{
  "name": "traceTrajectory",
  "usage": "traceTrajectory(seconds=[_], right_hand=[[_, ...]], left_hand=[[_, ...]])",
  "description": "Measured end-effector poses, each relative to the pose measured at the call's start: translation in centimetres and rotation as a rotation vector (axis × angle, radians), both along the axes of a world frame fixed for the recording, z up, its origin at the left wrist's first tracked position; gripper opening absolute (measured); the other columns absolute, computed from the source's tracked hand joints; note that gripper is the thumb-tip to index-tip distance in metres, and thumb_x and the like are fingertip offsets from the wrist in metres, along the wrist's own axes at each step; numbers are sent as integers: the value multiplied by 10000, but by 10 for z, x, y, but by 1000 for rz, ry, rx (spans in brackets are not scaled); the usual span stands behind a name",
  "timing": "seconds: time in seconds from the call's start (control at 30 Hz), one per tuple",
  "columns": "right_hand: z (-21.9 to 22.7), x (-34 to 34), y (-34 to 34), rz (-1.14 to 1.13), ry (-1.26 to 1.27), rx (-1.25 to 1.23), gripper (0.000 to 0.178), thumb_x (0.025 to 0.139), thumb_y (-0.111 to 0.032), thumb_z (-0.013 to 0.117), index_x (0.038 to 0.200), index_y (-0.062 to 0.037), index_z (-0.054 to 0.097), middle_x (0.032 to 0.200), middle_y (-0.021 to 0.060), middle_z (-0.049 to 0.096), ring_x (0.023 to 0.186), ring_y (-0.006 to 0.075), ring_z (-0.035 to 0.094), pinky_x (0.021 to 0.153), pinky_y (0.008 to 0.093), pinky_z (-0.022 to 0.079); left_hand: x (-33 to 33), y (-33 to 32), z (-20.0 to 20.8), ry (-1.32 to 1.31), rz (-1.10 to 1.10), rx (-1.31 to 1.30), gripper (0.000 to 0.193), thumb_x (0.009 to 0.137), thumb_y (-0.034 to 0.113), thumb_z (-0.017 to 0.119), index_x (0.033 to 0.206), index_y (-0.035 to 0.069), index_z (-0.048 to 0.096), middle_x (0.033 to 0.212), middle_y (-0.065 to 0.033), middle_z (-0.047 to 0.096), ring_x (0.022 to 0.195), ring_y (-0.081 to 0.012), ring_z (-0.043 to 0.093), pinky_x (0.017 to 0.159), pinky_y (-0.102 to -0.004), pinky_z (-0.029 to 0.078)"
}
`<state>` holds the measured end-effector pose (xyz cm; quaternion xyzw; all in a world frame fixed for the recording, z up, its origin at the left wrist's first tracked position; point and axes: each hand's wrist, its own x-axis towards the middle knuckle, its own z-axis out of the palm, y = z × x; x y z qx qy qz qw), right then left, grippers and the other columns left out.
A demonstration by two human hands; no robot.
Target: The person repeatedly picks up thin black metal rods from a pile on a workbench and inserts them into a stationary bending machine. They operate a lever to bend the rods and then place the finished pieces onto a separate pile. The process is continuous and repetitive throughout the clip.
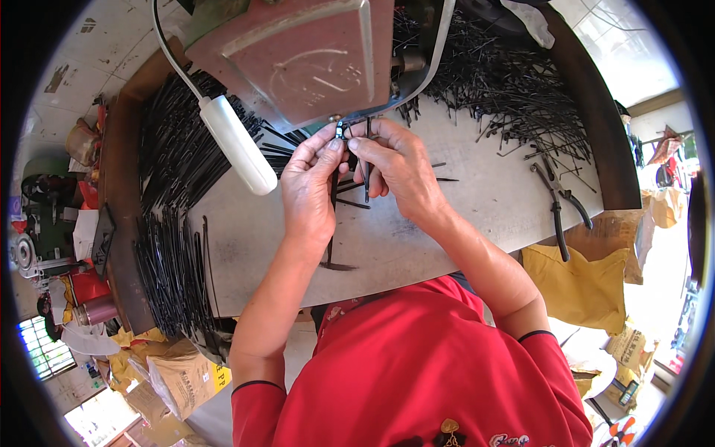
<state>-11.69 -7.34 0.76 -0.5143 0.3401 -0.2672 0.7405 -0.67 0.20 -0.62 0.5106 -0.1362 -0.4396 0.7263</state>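
My left hand (313, 179) is closed, thumb and fingers pinching a long thin black rod (332, 223) whose upper end has a small shiny part (339, 130). The rod hangs down past my palm toward the table. Beside it, my right hand (398, 164) is closed on a second, slimmer black rod (366, 182) held upright between thumb and fingers. Both hands meet just under the lower edge of a machine with a reddish-brown cover (305, 67). My fingers hide how the rods' upper ends sit.
Bundles of black rods (179, 141) lie at the left, with another stack (171, 268) nearer. A tangled heap (514, 89) fills the far right. Pliers (555, 194) rest by the right edge. A white lamp (238, 145) hangs left of my hands above the metal table (253, 253).
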Motion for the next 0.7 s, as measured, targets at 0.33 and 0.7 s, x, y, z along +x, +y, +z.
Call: traceTrajectory(seconds=[0.33,0.7], right_hand=[[0,4,-18,155,181,-247,216,857,-187,562,895,25,564,618,79,594,459,130,566,362,257,405],[-7,1,-19,147,-63,155,195,843,-209,602,806,-24,551,536,76,541,354,99,427,328,239,250]], left_hand=[[16,-2,14,-30,-181,100,225,890,70,604,1086,-3,520,755,-59,614,579,-108,560,486,-222,440],[29,2,12,-91,-237,236,268,873,173,651,1082,57,529,675,-40,583,498,-98,500,409,-204,334]])
